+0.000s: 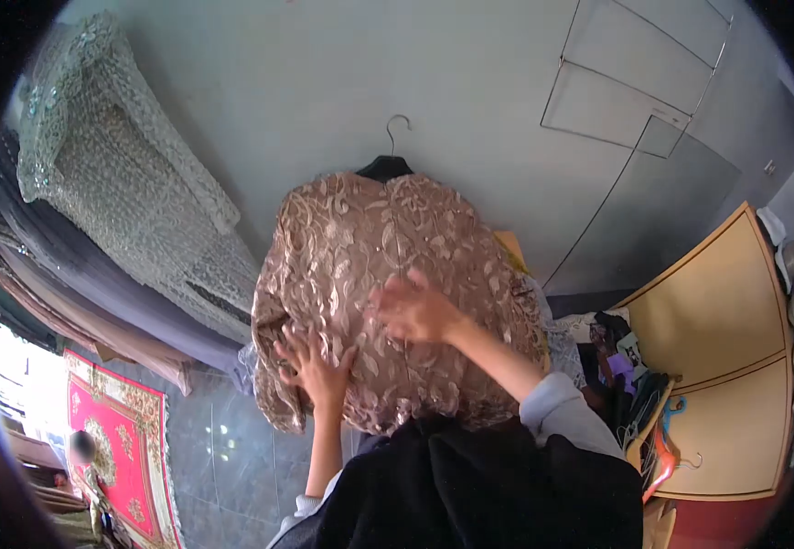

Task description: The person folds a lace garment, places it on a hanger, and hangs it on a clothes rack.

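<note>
A rose-beige embroidered garment (365,247) with long sleeves and shiny leaf patterns hangs in front of me on a black hanger (385,167) with a metal hook. My left hand (320,371) lies against its lower left part, beside the sleeve, fingers spread. Over the middle of the garment is my right hand (413,313), its fingers extended and slightly blurred. Neither hand grasps anything.
Silvery beaded dresses (132,174) and other long garments hang at the left. A red patterned rug (132,439) lies beyond, with a person near it. On the right are a wooden panel (717,320), a pile of clothes, an orange hanger (662,462) and a wire rack (639,96).
</note>
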A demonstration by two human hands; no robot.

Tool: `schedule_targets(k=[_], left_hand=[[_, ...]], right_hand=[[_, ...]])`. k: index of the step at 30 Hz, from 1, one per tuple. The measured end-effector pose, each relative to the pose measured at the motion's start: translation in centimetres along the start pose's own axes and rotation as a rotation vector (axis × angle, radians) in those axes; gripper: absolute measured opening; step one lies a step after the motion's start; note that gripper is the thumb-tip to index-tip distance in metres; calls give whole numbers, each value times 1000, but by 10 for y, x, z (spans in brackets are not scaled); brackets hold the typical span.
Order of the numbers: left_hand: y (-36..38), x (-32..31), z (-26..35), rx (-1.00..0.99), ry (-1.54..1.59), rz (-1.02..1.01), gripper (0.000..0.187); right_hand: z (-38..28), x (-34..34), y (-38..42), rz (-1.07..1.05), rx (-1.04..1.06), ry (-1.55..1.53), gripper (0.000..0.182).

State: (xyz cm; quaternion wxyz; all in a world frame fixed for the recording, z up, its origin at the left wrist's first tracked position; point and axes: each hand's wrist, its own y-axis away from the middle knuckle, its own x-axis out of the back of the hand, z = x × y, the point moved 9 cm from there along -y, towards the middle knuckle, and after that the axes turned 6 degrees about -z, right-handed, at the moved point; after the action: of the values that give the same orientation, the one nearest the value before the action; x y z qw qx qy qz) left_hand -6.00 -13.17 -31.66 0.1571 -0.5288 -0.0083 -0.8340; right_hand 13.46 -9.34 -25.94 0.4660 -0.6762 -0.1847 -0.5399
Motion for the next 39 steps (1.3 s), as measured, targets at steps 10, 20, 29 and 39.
schedule_targets(k=[10,20,29,39], left_hand=[[-26,-9,-66,132,50,-145,90],[-45,-14,-95,91,271,-270,48],[-66,-40,-114,-69,396,-83,31],[-64,-29,-111,-94,264,-182,29]], right_hand=[[87,60,-37,310,-426,-39,46],[195,21,20,377,-1125,55,44],[-182,-168,-28,-416,23,-199,54],[-57,-71,-63,-154,-515,-21,44]])
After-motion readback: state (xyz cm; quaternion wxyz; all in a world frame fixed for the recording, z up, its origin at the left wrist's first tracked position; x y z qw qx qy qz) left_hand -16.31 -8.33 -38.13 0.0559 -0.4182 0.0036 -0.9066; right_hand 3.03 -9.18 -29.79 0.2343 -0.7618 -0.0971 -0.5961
